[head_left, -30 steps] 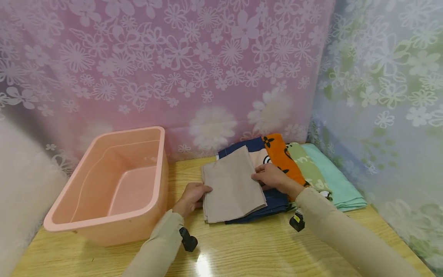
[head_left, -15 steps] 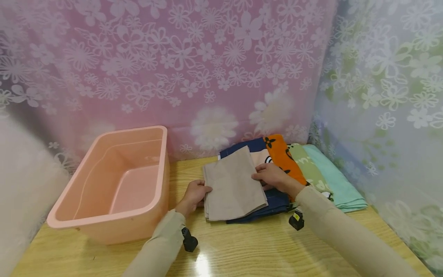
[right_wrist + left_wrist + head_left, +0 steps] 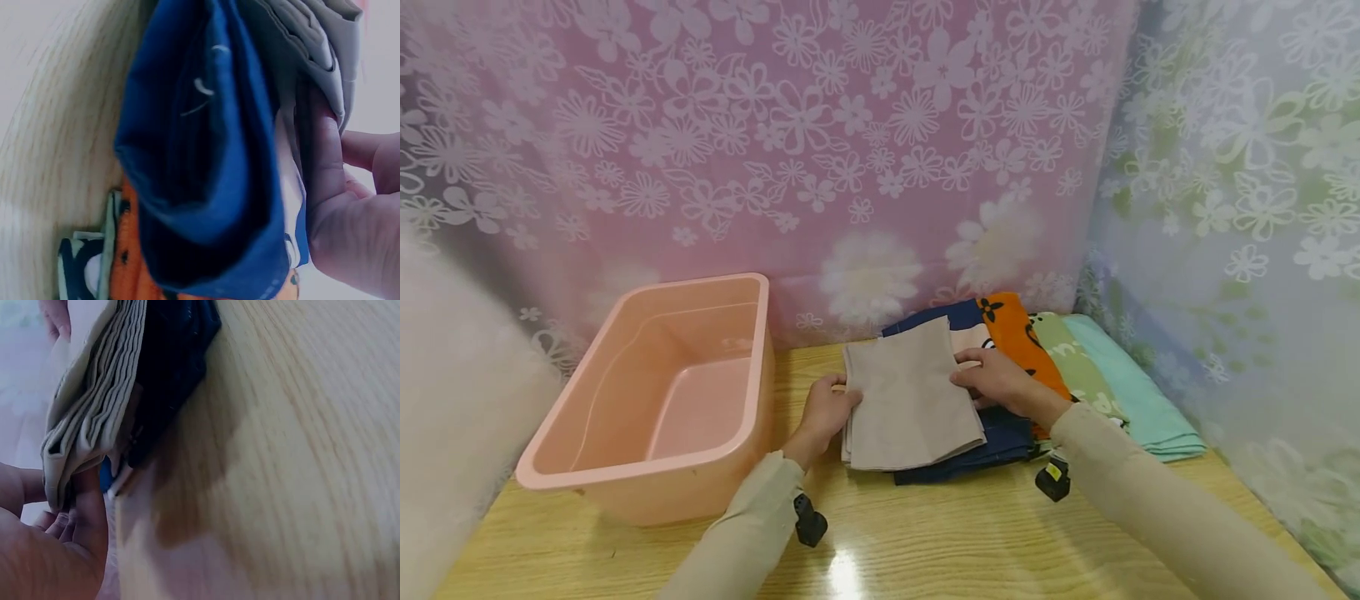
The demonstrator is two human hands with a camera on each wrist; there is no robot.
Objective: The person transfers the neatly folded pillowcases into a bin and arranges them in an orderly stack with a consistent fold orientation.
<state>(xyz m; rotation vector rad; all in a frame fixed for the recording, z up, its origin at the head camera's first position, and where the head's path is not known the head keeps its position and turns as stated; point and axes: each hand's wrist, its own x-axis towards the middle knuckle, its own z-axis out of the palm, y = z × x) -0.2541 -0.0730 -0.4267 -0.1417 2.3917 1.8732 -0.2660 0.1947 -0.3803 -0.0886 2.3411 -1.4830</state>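
Note:
A folded beige cloth (image 3: 910, 400) lies over a folded navy cloth (image 3: 1003, 437) in the head view. My left hand (image 3: 826, 410) pinches its left edge, thumb on top and fingers beneath. At the right edge, my right hand (image 3: 1003, 383) grips the same cloth between thumb and fingers. Stacked folds of the beige cloth (image 3: 106, 394) show in the left wrist view, raised slightly at the held edge. In the right wrist view, the fingers (image 3: 325, 150) reach under the beige cloth, above the thick navy fold (image 3: 206, 162).
Overlapping to the right are an orange patterned cloth (image 3: 1022, 342), a green cloth (image 3: 1078, 367) and a mint cloth (image 3: 1138, 396). A peach plastic tub (image 3: 760, 358) stands left on the wooden table (image 3: 940, 533). Floral curtains hang behind (image 3: 850, 167) and on the right (image 3: 1240, 292).
The left hand has moved a little away from the table's front, and the beige cloth's near edge has shifted back with it. The right hand keeps its grip. The whole view has shifted slightly.

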